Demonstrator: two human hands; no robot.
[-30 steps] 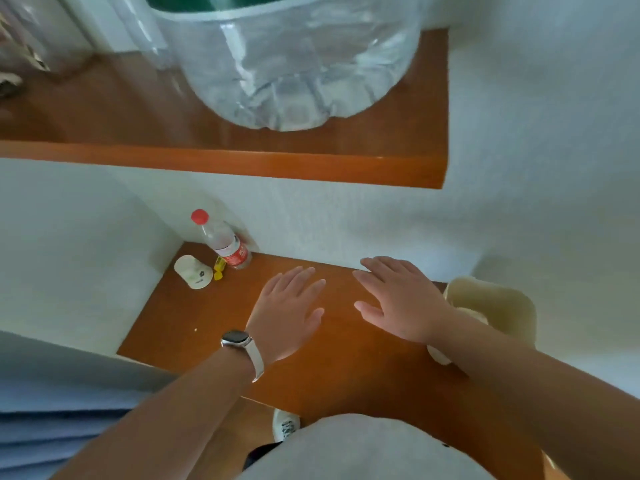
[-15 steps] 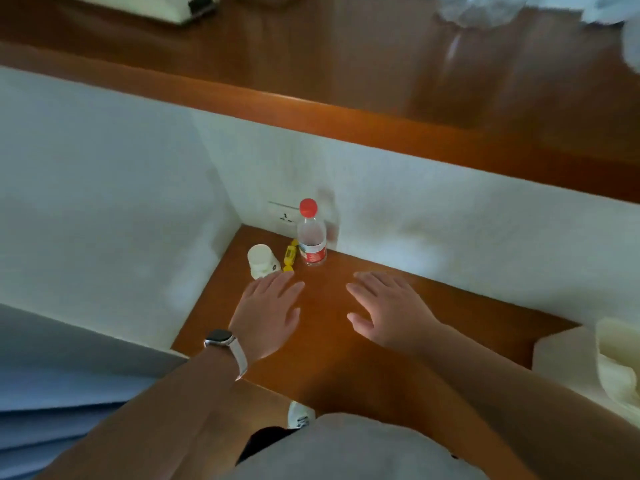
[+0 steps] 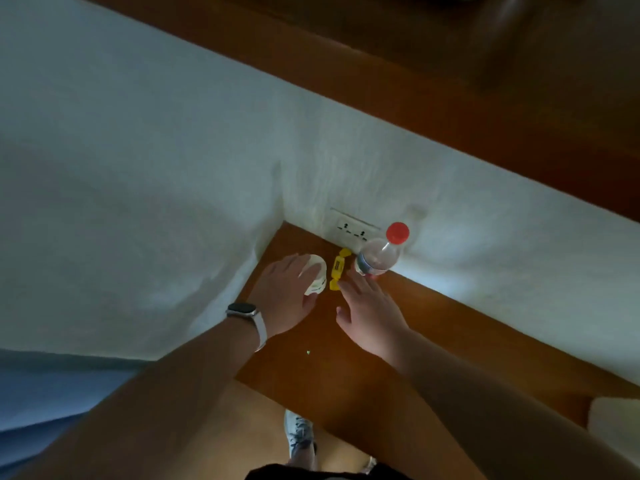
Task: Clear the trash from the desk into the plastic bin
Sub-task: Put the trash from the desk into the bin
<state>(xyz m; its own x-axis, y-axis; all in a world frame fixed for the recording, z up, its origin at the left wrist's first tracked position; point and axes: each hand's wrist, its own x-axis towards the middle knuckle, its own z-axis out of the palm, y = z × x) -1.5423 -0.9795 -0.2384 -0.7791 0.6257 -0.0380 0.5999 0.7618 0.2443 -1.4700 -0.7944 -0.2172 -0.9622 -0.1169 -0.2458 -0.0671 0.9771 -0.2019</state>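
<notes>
- The left hand (image 3: 284, 292) curls round a white cup (image 3: 317, 273) in the desk (image 3: 433, 344) corner; its fingers hide the cup's left side.
- The right hand (image 3: 372, 308) is open, fingers spread, its tips at the base of a bottle (image 3: 381, 256).
- A yellow wrapper (image 3: 337, 268) lies between cup and bottle.
- The bin (image 3: 616, 427) is cut off at the right edge.

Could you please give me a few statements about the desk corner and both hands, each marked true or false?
1. The bottle has a red cap. True.
2. The left hand is on the white cup. True.
3. The yellow wrapper lies right of the bottle. False: it lies between cup and bottle.
4. The right hand holds the bottle aloft. False: its fingertips only reach the bottle's base on the desk.
</notes>
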